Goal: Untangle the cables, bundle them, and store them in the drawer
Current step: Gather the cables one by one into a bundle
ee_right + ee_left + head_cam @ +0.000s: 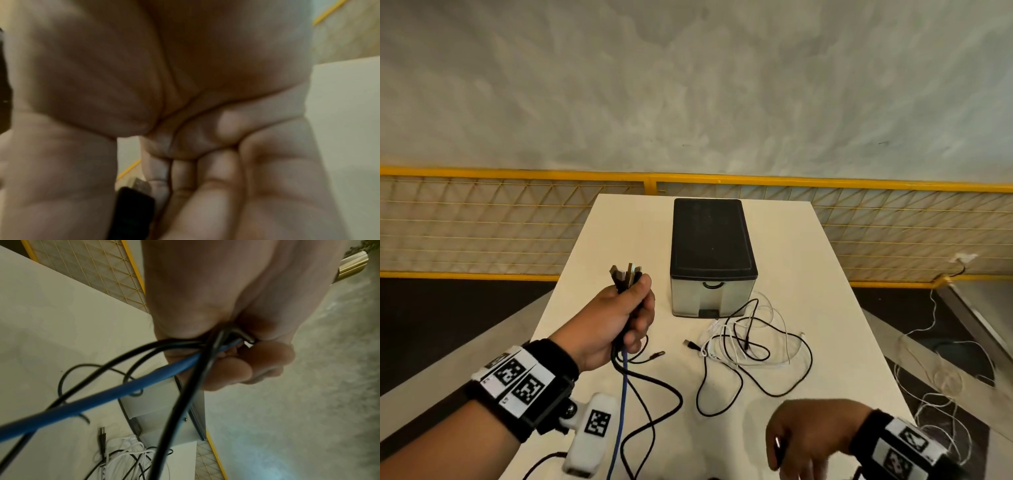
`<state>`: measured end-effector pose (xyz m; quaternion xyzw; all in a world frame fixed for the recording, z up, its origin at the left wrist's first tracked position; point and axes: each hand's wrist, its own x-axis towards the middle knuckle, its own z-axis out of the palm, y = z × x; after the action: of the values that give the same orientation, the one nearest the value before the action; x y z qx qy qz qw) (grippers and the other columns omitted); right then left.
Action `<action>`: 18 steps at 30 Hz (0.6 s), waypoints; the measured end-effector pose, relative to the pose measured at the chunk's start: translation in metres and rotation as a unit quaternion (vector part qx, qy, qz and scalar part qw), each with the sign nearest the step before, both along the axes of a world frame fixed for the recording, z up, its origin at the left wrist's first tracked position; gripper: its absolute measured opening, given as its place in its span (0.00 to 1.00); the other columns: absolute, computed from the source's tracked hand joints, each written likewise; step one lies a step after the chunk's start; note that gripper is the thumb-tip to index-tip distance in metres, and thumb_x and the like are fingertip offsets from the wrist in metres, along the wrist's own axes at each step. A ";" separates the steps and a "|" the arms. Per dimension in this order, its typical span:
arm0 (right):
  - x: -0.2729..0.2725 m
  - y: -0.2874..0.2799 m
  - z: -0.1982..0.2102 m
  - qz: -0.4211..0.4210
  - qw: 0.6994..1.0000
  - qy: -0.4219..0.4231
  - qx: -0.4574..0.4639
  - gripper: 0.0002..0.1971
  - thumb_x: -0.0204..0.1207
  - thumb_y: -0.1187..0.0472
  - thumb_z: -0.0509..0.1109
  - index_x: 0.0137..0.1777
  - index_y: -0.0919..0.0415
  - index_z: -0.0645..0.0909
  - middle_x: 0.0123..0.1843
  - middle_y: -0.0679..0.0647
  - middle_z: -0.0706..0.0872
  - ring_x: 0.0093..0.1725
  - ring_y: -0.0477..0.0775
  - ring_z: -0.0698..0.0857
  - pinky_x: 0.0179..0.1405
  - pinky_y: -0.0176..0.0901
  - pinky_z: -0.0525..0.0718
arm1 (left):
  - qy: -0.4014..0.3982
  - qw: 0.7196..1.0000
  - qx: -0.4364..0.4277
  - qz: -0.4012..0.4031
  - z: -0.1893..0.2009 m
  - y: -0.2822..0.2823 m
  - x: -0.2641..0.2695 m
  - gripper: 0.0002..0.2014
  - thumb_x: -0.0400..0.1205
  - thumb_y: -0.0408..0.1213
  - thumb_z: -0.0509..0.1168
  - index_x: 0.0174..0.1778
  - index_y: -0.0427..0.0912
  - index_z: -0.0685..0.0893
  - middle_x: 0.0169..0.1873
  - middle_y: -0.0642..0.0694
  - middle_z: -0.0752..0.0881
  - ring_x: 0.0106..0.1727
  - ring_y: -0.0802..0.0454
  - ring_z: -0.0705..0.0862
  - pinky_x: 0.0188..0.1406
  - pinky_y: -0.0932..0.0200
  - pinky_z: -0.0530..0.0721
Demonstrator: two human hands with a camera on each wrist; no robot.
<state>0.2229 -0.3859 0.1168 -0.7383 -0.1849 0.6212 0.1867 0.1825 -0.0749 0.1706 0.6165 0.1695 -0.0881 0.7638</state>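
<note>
Cables (625,346) run up through the left hand (616,322), whose fingers (265,356) curl tightly round a bunch of them: a blue one (115,395) and several black ones, with the plug ends (626,274) sticking out above the fist. The hand is raised above the near left part of the counter (599,246), and the held strands hang down from it and trail off toward the near edge.

The right hand (815,435) is low at the near right edge of the counter, palm down. Its thumb and fingers (216,186) pinch a black plug with a metal tip (133,209) (the wrist view is blurred, so what cable it belongs to is unclear).

Farther back, a loose tangle of black and white cables (750,346) lies on the counter just in front of the drawer unit (710,257), with a black connector (690,344) at its left side. The drawer (710,296) in the unit's front is closed, its handle facing the person. The unit has a black top and pale sides.

Behind the counter runs a yellow mesh fence (482,219). More white wire (941,377) lies on the floor to the right.
</note>
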 end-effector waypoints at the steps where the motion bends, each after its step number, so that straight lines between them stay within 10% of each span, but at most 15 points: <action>1: -0.001 0.000 -0.005 0.001 1.000 -0.002 -0.013 0.10 0.68 0.59 0.77 0.48 0.46 0.86 0.38 0.45 0.88 0.32 0.42 0.87 0.33 0.34 0.87 | 0.000 1.000 0.004 -0.002 0.001 -0.001 0.000 0.21 0.77 0.58 0.62 0.36 0.41 0.77 0.22 0.45 0.72 0.17 0.53 0.65 0.20 0.62 0.66; 6: 0.010 0.014 -0.049 -0.024 0.973 -0.225 -0.037 0.25 0.70 0.41 0.74 0.66 0.47 0.81 0.53 0.43 0.82 0.51 0.43 0.81 0.48 0.33 0.74 | 0.007 0.999 0.046 -0.007 -0.001 -0.007 0.004 0.21 0.82 0.56 0.61 0.35 0.41 0.77 0.22 0.44 0.76 0.19 0.51 0.69 0.21 0.60 0.72; 12: 0.029 0.056 -0.102 -0.232 0.923 -0.308 -0.006 0.11 0.77 0.49 0.71 0.52 0.54 0.78 0.53 0.53 0.84 0.62 0.57 0.84 0.47 0.37 0.73 | 0.014 0.995 0.094 -0.020 -0.007 -0.022 0.007 0.20 0.86 0.50 0.59 0.34 0.39 0.78 0.24 0.42 0.81 0.21 0.49 0.75 0.23 0.59 0.78; 18: 0.028 0.062 -0.121 -0.247 0.919 -0.304 -0.049 0.16 0.70 0.62 0.66 0.59 0.62 0.79 0.57 0.59 0.86 0.59 0.62 0.85 0.58 0.47 0.83 | 0.038 0.994 0.098 -0.018 -0.009 -0.029 0.011 0.20 0.87 0.49 0.61 0.35 0.39 0.79 0.25 0.42 0.82 0.21 0.50 0.78 0.24 0.59 0.80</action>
<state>0.2509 -0.3238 -0.0044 -0.9219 -0.0136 0.3094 0.2328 0.1932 -0.1040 0.1620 0.6877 0.1947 -0.1080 0.6910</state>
